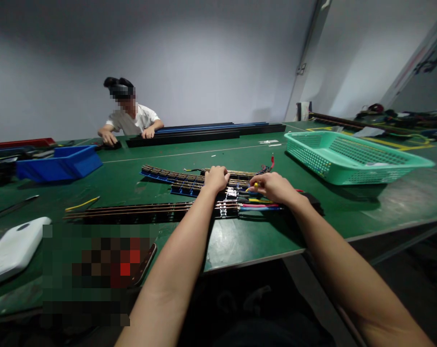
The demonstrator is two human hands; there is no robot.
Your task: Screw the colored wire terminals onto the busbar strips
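Observation:
My left hand (217, 179) lies on a blue and black strip with copper-coloured bars (189, 188), its fingers curled down over it. Just to the right, my right hand (272, 187) is closed in a pinch around a small yellow-ended piece (256, 185), whose kind I cannot make out. Thick coloured wires (261, 207) run under and beside that hand. A second barred strip (160, 172) lies at an angle behind, and a longer black one (139, 211) lies nearer me. Beyond the right hand a red wire end (272, 160) sticks up.
A green mesh basket (377, 176) stands at right and a blue bin (64, 164) at left. Long black channels (204, 135) lie in front of a person (133, 119) across the table (240, 241). A white object (18, 246) and a phone-like item (145, 264) lie front left.

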